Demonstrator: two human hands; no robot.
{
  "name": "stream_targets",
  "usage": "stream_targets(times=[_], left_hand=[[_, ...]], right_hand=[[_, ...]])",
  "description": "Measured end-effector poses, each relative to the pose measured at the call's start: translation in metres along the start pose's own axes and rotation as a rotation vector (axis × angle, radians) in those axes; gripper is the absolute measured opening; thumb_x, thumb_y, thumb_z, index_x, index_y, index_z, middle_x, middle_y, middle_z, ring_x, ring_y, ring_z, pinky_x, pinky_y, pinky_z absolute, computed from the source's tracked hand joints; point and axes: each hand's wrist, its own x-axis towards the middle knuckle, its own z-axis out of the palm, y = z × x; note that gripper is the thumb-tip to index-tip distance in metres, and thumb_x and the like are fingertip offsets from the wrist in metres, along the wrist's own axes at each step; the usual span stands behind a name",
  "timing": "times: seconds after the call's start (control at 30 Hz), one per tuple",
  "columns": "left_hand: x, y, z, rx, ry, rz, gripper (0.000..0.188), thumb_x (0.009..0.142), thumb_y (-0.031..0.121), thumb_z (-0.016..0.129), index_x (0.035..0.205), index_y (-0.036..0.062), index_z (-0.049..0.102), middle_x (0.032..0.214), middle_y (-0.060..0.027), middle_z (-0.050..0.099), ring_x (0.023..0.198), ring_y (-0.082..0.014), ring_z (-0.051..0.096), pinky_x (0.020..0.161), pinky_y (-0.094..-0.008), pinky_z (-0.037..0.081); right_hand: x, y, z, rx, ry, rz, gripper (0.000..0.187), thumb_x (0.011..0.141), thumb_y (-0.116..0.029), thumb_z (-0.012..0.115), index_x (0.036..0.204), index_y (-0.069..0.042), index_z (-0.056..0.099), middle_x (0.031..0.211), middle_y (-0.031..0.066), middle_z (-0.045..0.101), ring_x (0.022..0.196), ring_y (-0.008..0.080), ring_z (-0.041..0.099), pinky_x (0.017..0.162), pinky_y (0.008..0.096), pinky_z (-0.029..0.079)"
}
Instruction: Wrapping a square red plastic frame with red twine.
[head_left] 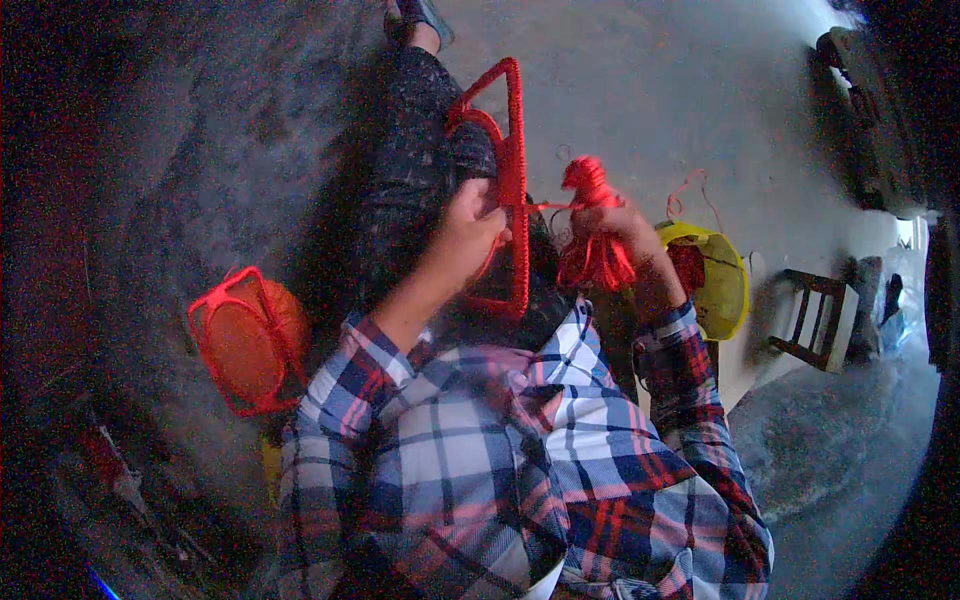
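A red rectangular frame (514,140), its bars wound with red cord, stands upright over my legs. My left hand (468,235) is closed on its near side around the middle. To the right, my right hand (622,225) grips a thick bundle of red cord (598,262), with loops hanging below the fingers. A short strand stretches between the bundle and the middle of the frame. The right fingers are partly blurred. The inner face of the frame is mostly hidden from this side.
A second red frame (252,402) with a round orange piece sits on the floor at left. At right stands a yellow bucket (737,290) holding dark red material, with loose cord above it. Farther right are a small stool (828,322) and dark items by the wall.
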Motion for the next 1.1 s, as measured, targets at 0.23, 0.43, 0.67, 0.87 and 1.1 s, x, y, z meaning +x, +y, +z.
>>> stream_targets(times=[0.23, 0.43, 0.67, 0.87, 1.1], left_hand=[[0.002, -0.006, -0.004, -0.038, -0.033, -0.016, 0.031, 0.09, 0.005, 0.052, 0.12, 0.0009, 0.046, 0.095, -0.0059, 0.062, 0.08, -0.0132, 0.06, 0.074, -0.0267, 0.05], [-0.007, -0.012, -0.007, -0.242, 0.048, -0.056, 0.024, 0.089, 0.006, 0.055, 0.112, 0.0028, 0.049, 0.084, -0.004, 0.062, 0.067, -0.0116, 0.058, 0.063, -0.0268, 0.049], [-0.026, 0.012, -0.002, 0.49, 0.29, 0.385, 0.039, 0.082, 0.014, 0.063, 0.115, -0.0012, 0.05, 0.121, -0.0141, 0.048, 0.115, -0.0256, 0.046, 0.098, -0.0374, 0.037], [-0.041, 0.051, 0.057, 0.997, -0.077, 0.618, 0.048, 0.075, 0.014, 0.067, 0.119, 0.0002, 0.05, 0.133, -0.0209, 0.042, 0.123, -0.0366, 0.041, 0.103, -0.0436, 0.032], [-0.045, 0.062, 0.032, -0.127, 0.06, 0.389, 0.035, 0.086, 0.0, 0.052, 0.121, 0.0027, 0.048, 0.11, -0.0122, 0.059, 0.097, -0.0243, 0.058, 0.086, -0.039, 0.047]], right_hand=[[-0.014, -0.039, -0.052, -0.028, 0.109, -0.379, 0.022, 0.081, -0.021, 0.061, 0.095, -0.007, 0.051, 0.077, 0.0013, 0.055, 0.065, 0.0145, 0.056, 0.06, 0.0313, 0.048], [-0.065, -0.003, -0.028, 0.057, 0.279, -0.345, 0.031, 0.083, -0.025, 0.06, 0.107, -0.007, 0.054, 0.08, 0.0018, 0.057, 0.071, 0.0146, 0.057, 0.062, 0.0299, 0.048], [-0.049, 0.0, -0.01, 0.298, 0.337, -0.108, 0.036, 0.084, -0.041, 0.059, 0.102, -0.01, 0.054, 0.078, 0.0031, 0.057, 0.07, 0.0168, 0.057, 0.06, 0.0311, 0.046], [-0.024, 0.048, 0.042, 0.191, -0.189, -0.136, 0.054, 0.089, -0.045, 0.055, 0.122, -0.002, 0.05, 0.114, 0.0073, 0.056, 0.102, 0.0196, 0.055, 0.09, 0.0342, 0.044], [-0.017, 0.053, -0.04, 0.263, 0.167, -0.136, 0.028, 0.086, -0.025, 0.057, 0.106, -0.004, 0.058, 0.099, 0.006, 0.06, 0.085, 0.0153, 0.058, 0.075, 0.0295, 0.046]])
